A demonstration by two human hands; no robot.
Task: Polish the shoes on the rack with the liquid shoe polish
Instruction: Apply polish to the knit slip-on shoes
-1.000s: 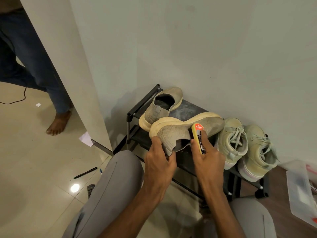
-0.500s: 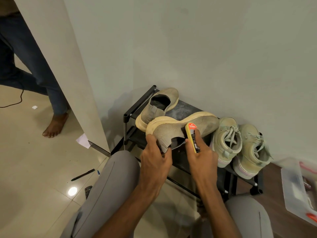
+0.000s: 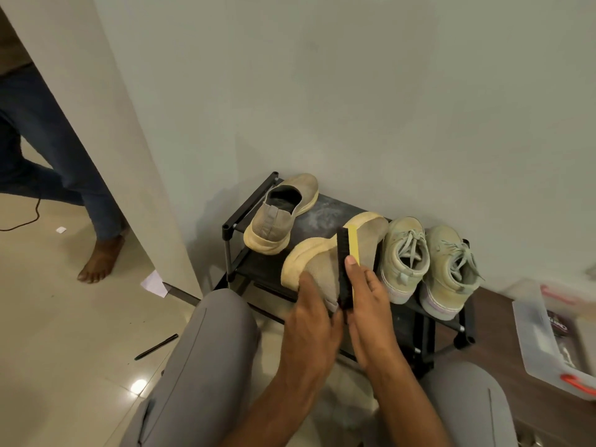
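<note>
The beige knit slip-on shoe with a thick cream sole (image 3: 322,269) is tipped on its side above the black metal shoe rack (image 3: 245,208), its heel gripped by the left hand (image 3: 311,314), whose fingers curl round it. Just beside it the right hand (image 3: 366,301) grips a black-bristled brush with a yellow back (image 3: 346,262), bristles against the shoe's upper. Past the left hand sits the matching slip-on (image 3: 280,214); beyond the right hand stand two pale green lace-up sneakers (image 3: 429,262).

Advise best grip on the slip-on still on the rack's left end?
Take the slip-on shoe at its heel collar, coming from the front: the heel faces the person, the opening is clear for fingers to hook inside, and the wall blocks the toe. Both hands are busy.
</note>
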